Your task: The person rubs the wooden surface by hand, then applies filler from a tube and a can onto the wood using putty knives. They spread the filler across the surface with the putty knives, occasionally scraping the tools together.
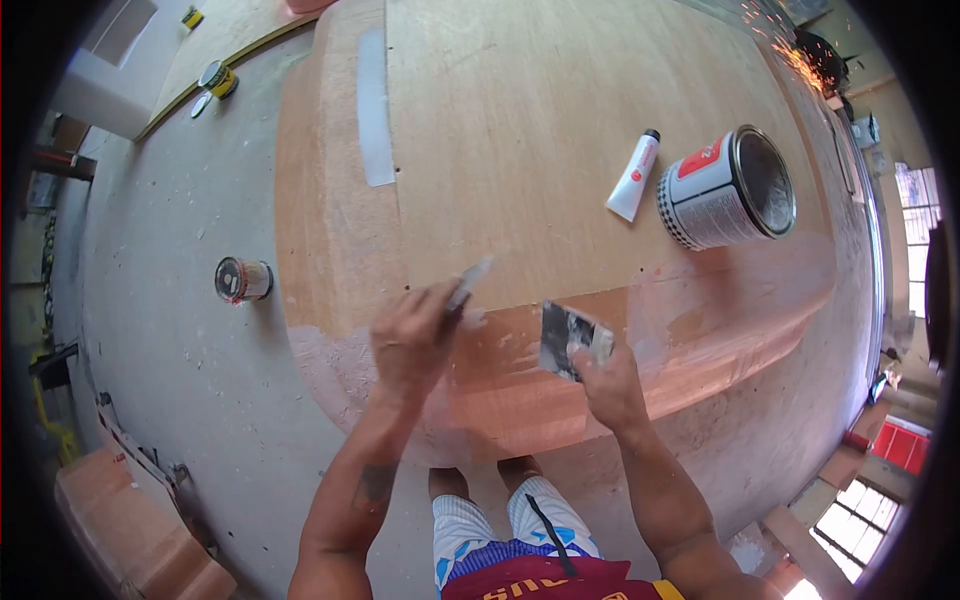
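My left hand (408, 340) is closed around a putty knife (468, 282), its pale blade pointing up and to the right. My right hand (612, 388) grips a dark, square putty spreader (560, 338) smeared with grey and white paste, the thumb lying on its face. Both tools are over the near edge of a large plywood form (520, 160) with rounded, pinkish sides. Pale filler patches mark that edge. Farther up on the wood, a white tube (634, 180) with a black cap lies beside a large tilted-looking tin (712, 195), whose top is open.
A small stained can (243, 281) stands on the concrete floor at left. A yellow can (218, 79) is farther back. A long whitish strip (374, 110) runs along the wood. Sparks (800, 68) fly at the upper right, near a dark figure.
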The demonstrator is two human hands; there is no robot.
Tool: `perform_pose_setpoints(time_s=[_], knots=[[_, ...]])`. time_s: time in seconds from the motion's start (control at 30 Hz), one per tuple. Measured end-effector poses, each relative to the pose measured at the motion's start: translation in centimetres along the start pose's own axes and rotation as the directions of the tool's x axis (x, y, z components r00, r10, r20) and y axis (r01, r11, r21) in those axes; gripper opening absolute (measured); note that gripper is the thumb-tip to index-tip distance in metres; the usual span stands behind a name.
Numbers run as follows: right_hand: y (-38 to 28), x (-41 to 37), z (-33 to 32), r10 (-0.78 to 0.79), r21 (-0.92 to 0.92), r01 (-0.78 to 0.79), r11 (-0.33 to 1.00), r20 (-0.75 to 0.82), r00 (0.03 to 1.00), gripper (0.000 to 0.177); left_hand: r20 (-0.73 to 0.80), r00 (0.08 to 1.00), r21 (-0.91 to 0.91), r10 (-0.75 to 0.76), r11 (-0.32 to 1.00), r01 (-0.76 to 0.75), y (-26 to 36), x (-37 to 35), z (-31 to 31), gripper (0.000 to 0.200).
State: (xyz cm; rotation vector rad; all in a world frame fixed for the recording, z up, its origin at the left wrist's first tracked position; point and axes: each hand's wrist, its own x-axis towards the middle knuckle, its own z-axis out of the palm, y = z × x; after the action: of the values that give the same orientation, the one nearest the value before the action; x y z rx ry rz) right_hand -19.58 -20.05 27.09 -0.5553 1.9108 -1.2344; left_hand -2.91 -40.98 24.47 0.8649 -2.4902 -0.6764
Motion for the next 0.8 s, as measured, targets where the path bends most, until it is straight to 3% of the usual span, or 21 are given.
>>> perform_pose_setpoints(time_s=[0.03,0.1,0.13,0.17,0.27,0.4,0.63,0.8], knots=[[-0.1,0.3,-0.2,0.150,0.223,-0.148,0.963,0.006,0.989,0.028,-0.010,0.998,-0.081,-0.055,0.995,0.054,0.5,0.6,-1.2,0.026],[0.3,0.9,-0.3,0.136,0.418,-0.128,0.900,0.010,0.991,0.025,0.113,0.952,-0.343,-0.285,0.888,0.306,1.5,1.1,-3.1,0.026],[0.4,1.2,0.0,0.127,0.513,-0.118,0.850,0.017,0.992,0.024,0.195,0.904,-0.445,-0.379,0.787,0.426,1.8,1.0,-3.8,0.028],[0.3,1.4,0.2,0.112,0.546,-0.100,0.832,0.011,0.994,0.024,0.259,0.875,-0.641,-0.408,0.605,0.472,2.0,0.6,-3.6,0.033],[0.1,1.6,1.0,0.082,0.631,-0.055,0.774,-0.014,0.997,0.023,0.310,0.804,-0.848,-0.507,0.236,0.475,3.5,-0.5,-2.4,0.036],[-0.1,1.3,2.5,0.063,0.705,-0.004,0.709,-0.057,0.996,0.023,0.440,0.683,-0.864,-0.583,-0.069,0.498,4.0,-3.4,-1.3,0.035],[2.5,1.6,4.4,0.021,0.734,0.148,0.663,-0.216,0.976,0.019,0.464,0.635,-0.860,-0.617,-0.144,0.489,3.4,-7.2,-0.5,0.032],[1.6,0.9,6.2,0.065,0.741,0.135,0.657,-0.235,0.970,0.015,0.473,0.595,-0.840,-0.650,-0.129,0.526,2.4,-8.1,-0.2,0.031]])
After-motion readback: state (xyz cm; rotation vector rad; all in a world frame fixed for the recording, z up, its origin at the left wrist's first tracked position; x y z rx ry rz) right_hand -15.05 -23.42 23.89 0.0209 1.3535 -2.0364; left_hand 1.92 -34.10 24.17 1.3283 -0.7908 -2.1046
